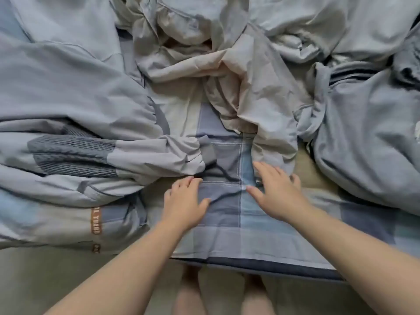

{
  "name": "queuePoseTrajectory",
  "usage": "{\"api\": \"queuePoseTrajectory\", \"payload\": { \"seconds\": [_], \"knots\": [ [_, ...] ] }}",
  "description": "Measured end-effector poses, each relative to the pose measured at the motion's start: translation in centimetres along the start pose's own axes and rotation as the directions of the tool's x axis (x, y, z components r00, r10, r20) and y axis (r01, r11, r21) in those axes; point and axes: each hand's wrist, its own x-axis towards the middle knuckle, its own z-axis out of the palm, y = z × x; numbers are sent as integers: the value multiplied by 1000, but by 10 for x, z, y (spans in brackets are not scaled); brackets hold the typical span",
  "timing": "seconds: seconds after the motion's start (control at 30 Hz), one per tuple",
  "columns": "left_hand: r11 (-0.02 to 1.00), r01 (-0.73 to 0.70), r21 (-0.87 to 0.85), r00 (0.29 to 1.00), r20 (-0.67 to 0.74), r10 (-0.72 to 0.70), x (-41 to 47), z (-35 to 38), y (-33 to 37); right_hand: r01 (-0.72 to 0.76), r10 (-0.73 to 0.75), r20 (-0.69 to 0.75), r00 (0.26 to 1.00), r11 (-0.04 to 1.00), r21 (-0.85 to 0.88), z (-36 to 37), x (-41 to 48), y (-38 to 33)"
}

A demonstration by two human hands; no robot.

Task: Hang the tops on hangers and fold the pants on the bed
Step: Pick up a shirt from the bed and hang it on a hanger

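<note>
Clothing lies heaped across the bed in the head view, the only one here, and none of it is folded or hung yet. No hanger is in sight. A checked sheet in blue and grey covers the near middle, and both hands are on it.

The left hand rests palm down with loosely bent fingers and holds nothing. Its fingertips lie just beside the sleeve end of a pale jacket, which spreads over the left side and has a ribbed grey panel and a grey cuff. The right hand is flat with its fingers spread and also holds nothing. Its fingertips touch the gathered end of a crumpled beige garment that runs up the middle of the bed. I cannot tell whether that end is a sleeve or a trouser leg.

A light blue garment is bunched on the right. A piece with a brown lettered strip lies at the lower left, partly under the jacket.

As I read it, the person is at the picking stage, choosing the next piece from the pile. The next move calls for closing the fingers on one garment, most likely the beige one under the right hand. It then needs drawing clear of its neighbours onto the open sheet, where its shape will show whether it needs a hanger or a fold.
</note>
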Motion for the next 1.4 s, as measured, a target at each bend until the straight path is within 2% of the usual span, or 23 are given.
{"api": "queuePoseTrajectory", "payload": {
  "seconds": [0.03, 0.13, 0.2, 0.27, 0.33, 0.43, 0.53, 0.63, 0.77, 0.83, 0.9, 0.97, 1.03, 1.13, 1.23, 1.3, 1.4],
  "knots": [
    [994, -17, 104, 994, -103, 28, 15, 2, -1, 12, -12, -4, 1000, 1000, 18, 6, 16, -1],
    [929, 90, 360, 934, -353, 46, 56, 4, -19, 52, -53, 29, 998, 999, 9, 23, 60, -15],
    [894, 172, 413, 921, -389, 2, 80, 5, -42, 87, -88, 49, 995, 996, 13, 39, 85, -29],
    [894, 244, 376, 908, -413, -74, 93, -4, -70, 110, -111, 64, 992, 994, 23, 49, 102, -44],
    [919, 226, 323, 918, -385, -90, 98, -16, -92, 151, -154, 62, 986, 987, 53, 55, 112, -61],
    [980, 196, 41, 948, -262, -179, 82, -21, -105, 225, -235, 75, 969, 967, 121, 57, 109, -84],
    [943, 169, -287, 973, -102, -205, 53, -27, -102, 325, -348, 99, 932, 926, 193, 51, 95, -103],
    [824, 124, -553, 988, -8, -154, 12, -39, -86, 402, -440, 147, 886, 886, 230, 40, 72, -117],
    [602, 72, -795, 997, 76, -19, -55, -61, -60, 421, -456, 293, 840, 890, 177, 18, 32, -136],
    [521, 47, -852, 998, 58, 4, -84, -73, -49, 426, -495, 298, 816, 864, 267, 4, 4, -145],
    [488, 41, -872, 999, 30, -29, -111, -85, -41, 310, -433, 254, 865, 858, 409, -15, -29, -150],
    [538, 23, -842, 998, -7, -54, -136, -95, -36, 152, -337, 199, 920, 777, 611, -38, -62, -150],
    [636, -1, -772, 1000, -19, -21, -156, -104, -32, 102, -288, 144, 947, 692, 715, -61, -96, -149],
    [785, -87, -614, 996, -68, 58, -178, -117, -20, 215, -302, 3, 953, 687, 694, -91, -149, -146],
    [939, -216, -268, 961, -231, 155, -192, -136, 0, 288, -283, -137, 949, 604, 743, -123, -202, -140],
    [962, -244, -120, 924, -328, 194, -201, -151, 13, 340, -268, -231, 935, 498, 798, -149, -234, -134],
    [967, -220, -130, 895, -420, 148, -211, -169, 27, 414, -247, -343, 906, 352, 840, -192, -276, -123]
  ]
}}
